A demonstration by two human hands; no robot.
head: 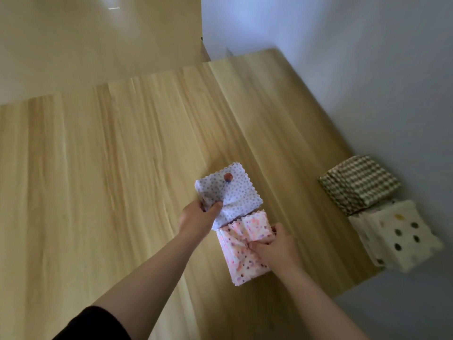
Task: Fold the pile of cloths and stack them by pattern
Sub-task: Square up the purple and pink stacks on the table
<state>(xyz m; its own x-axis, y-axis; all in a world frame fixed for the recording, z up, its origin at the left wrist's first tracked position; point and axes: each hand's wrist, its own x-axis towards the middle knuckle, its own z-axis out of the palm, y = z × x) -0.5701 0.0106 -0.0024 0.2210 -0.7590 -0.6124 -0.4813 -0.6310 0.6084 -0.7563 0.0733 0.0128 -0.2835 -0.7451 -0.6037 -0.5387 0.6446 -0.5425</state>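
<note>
Light wooden table (122, 168), viewed from above. On it lie a folded lilac-dotted cloth (237, 192) touching a folded pink-spotted cloth (235, 261). At the right edge, a brown checked stack (358, 182) sits just beside a cream large-dotted stack (397, 236).

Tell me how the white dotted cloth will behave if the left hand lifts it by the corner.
Probably floppy: the white dotted cloth wrinkles where the left hand pinches it. Likely light, since it looks thin. Its folded layers may fall open when lifted.
</note>
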